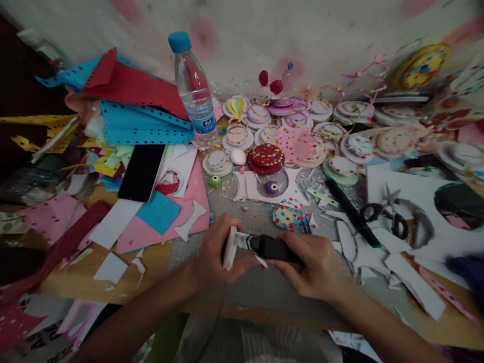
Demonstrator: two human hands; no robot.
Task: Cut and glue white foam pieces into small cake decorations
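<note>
My left hand [215, 252] is closed around a small round stack of white discs [230, 248], seen edge-on. My right hand [315, 262] grips a black-handled tool [274, 248] with a pale, silvery front end, which reaches to the discs. Its exact kind is not clear. A small white scrap [260, 261] shows below the tool by my fingers. Just beyond my hands lie a pale green egg [287, 217] with coloured stars, a white cut-out sheet [251, 185] and a small purple piece [271, 187].
A water bottle [196, 96] and a black-screened phone [141, 171] stand and lie at left by coloured felt sheets [147, 121]. Decorated discs line the back, with a red starred egg [265, 159] and a white egg [238, 157]. Scissors [389, 212] and a black pen-like tool [351, 212] lie right.
</note>
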